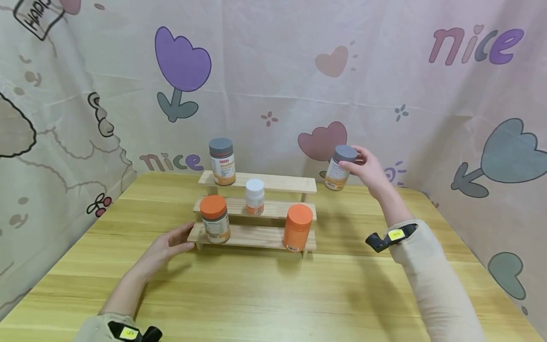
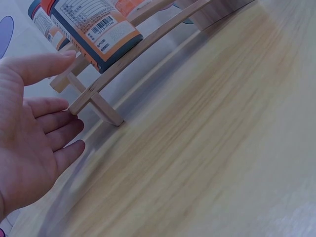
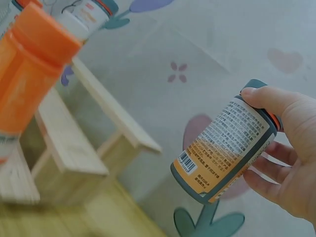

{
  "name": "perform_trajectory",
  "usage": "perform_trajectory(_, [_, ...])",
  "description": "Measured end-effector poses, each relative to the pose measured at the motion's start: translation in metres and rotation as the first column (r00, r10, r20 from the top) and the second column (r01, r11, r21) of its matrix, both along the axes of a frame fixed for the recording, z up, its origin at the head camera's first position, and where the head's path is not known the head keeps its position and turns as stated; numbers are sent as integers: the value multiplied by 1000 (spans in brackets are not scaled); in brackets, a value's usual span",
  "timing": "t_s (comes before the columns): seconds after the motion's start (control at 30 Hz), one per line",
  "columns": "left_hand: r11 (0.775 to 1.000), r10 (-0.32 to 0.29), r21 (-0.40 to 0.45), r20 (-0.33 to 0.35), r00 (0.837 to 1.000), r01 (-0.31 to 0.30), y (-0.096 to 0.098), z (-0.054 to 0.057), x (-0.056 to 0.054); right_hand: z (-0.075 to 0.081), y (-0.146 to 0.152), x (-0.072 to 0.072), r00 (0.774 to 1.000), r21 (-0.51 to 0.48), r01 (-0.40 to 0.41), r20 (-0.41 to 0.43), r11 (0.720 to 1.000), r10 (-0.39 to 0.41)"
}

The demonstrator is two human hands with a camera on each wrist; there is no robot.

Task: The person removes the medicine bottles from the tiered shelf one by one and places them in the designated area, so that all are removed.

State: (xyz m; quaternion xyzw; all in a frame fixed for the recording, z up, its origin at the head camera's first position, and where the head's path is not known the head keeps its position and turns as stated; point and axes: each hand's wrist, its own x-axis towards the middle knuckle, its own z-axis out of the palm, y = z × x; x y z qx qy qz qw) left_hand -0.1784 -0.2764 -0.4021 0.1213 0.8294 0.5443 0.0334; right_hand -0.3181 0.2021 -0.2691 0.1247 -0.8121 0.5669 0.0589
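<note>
My right hand (image 1: 368,170) grips a grey-lidded bottle (image 1: 336,172) with a white and orange label, held tilted in the air to the right of a three-tier wooden rack (image 1: 256,234). In the right wrist view the thumb lies near the lid of this bottle (image 3: 224,148) and the fingers are behind it. My left hand (image 1: 164,249) touches the left end of the rack's lowest shelf, its fingers loosely extended, as the left wrist view shows of the hand (image 2: 34,123). On that shelf stand an orange-lidded jar (image 1: 216,225) and an all-orange bottle (image 1: 297,228).
A small white bottle (image 1: 255,197) stands on the middle shelf. Another grey-lidded bottle (image 1: 222,164) stands at the left of the top shelf. The rack sits on a wooden table (image 1: 256,299), with a printed cloth (image 1: 265,61) hanging behind and at the sides.
</note>
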Motion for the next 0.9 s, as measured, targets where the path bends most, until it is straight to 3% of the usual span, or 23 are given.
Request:
perform_trajectory(0.17, [1000, -4, 4, -6, 1000, 4, -1, 0, -1, -14, 18, 4, 999, 27, 46, 3, 999, -46])
perform_trajectory(0.4, [1000, -7, -7, -12, 1000, 7, -1, 1, -1, -45, 35, 5, 992, 65, 123, -7, 990, -123])
perform_trajectory(0.7, [1000, -13, 0, -12, 1000, 13, -1, 0, 0, -80, 42, 8, 990, 75, 131, 33, 989, -134])
perform_trajectory(0.9, [1000, -13, 2, -13, 1000, 13, 0, -2, 0, -94, 44, 8, 983, 77, 166, 65, 983, -171])
